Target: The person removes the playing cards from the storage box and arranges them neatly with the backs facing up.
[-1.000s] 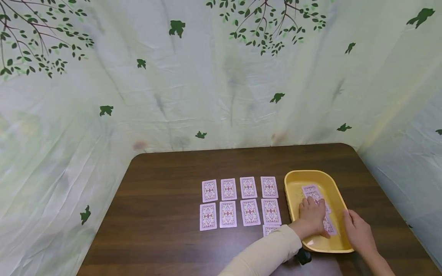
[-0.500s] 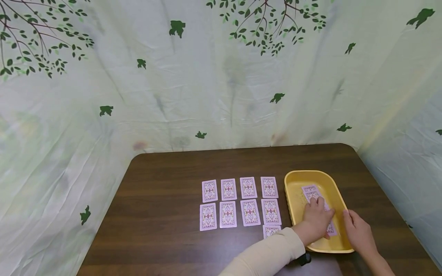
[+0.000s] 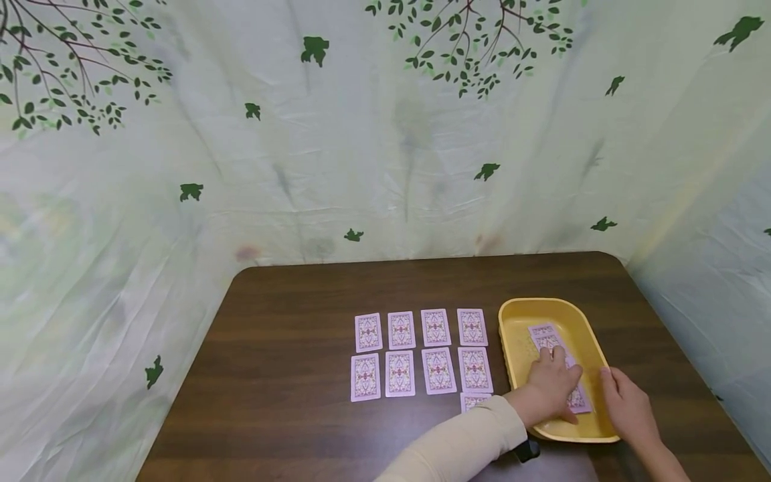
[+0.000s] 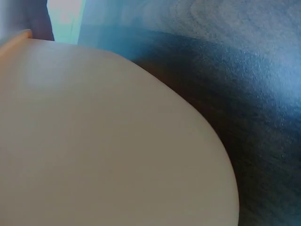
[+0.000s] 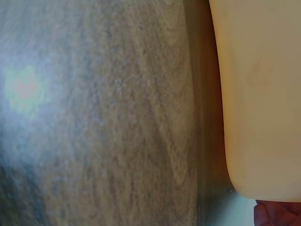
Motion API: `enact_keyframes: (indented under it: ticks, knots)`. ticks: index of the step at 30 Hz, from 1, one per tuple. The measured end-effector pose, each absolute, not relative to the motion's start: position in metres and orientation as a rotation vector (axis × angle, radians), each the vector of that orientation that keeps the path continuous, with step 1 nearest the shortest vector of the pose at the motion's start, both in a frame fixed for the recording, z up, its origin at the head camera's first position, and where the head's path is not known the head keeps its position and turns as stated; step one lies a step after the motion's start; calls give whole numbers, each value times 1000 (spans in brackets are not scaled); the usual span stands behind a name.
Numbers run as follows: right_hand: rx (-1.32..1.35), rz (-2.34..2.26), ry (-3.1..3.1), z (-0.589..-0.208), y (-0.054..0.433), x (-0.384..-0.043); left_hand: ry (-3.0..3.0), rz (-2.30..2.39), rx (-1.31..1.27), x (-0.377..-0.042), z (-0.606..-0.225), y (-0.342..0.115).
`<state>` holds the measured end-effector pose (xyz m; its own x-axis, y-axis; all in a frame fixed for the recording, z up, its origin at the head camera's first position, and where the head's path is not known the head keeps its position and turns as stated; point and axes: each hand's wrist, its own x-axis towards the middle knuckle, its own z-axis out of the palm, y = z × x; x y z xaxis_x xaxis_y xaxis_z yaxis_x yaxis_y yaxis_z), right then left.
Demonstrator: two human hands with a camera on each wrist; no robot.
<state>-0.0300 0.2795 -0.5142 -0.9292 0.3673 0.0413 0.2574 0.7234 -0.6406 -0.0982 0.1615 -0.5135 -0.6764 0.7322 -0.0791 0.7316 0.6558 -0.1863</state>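
Observation:
A yellow plastic tray (image 3: 513,365) stands at the right of the table in the head view. Inside it, overlapping playing cards (image 3: 545,333) lie face down in a slanting row, with pink-purple patterned backs. My left hand (image 3: 549,387) reaches over the tray's near-left rim, its fingers spread on the cards and partly hiding them. Its thumb lies apart from the fingers, low in the tray. With my right hand (image 3: 629,408) I hold the tray's right rim, thumb at the edge. Both wrist views show mostly the tray's outer wall (image 4: 113,141), with neither hand's fingers visible.
Left of the tray, face-down playing cards (image 3: 400,373) lie in two rows on the dark wooden table (image 3: 289,335). One more card (image 3: 474,401) below them is partly covered by the left sleeve (image 3: 464,435). A leaf-print curtain (image 3: 361,147) hangs behind the table.
My left hand shifted slightly right over the cards in the tray and its fingers drew in, then spread a little again. My right hand stays on the rim. The head view moved slightly.

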Motion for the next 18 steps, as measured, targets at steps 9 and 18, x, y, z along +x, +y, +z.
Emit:
enact_keyframes:
  ticks: [9, 18]
  knots:
    - [-486, 993, -2755, -514, 279, -30, -2829, 213, -1342, -101, -498, 145]
    - [-510, 986, -2762, -515, 280, -30, -2666, 65, -1500, -111, -438, 89]
